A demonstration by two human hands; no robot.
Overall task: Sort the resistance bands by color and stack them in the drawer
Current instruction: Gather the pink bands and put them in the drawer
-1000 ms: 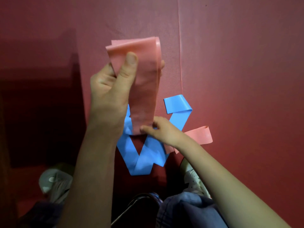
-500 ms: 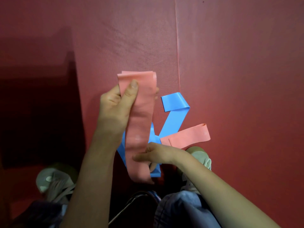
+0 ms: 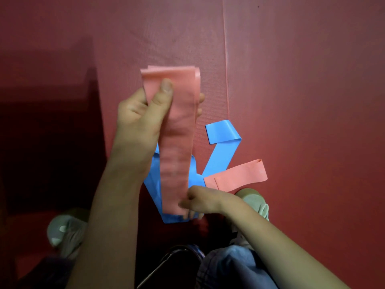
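L hand (image 3: 141, 119) is pinching top of folded pink band (image 3: 177, 142), thumb in front, fingers behind, holding it up over red mat (image 3: 291, 80). R hand (image 3: 202, 200) is pinching its near end. Blue band (image 3: 220, 155) & 2nd pink band (image 3: 239, 175) are lying on mat, just right.
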